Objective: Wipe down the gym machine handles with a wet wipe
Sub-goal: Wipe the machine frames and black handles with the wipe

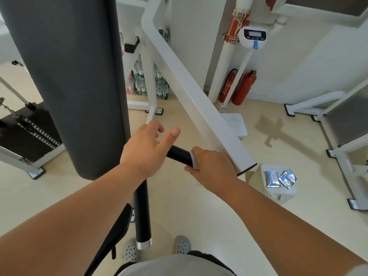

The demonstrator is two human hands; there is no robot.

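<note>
Your right hand (211, 168) is wrapped around the short black cylindrical handle (179, 153), pressing a white wet wipe (194, 161) against it; your left hand (146, 147) hovers alongside, fingers spread apart.

Just the one view here, a wide-angle cam on the person's head, looking forward and steeply down so you see the pale cream floor (199, 206) and the grey perforated clogs (182, 245) at the bottom edge. It's close in: both bare forearms run up from the lower corners to the short black cylindrical handle (178, 153) mid-frame, with the tall dark grey padded column (75, 76) looming at left. Straight lines bow toward the edges.
</note>
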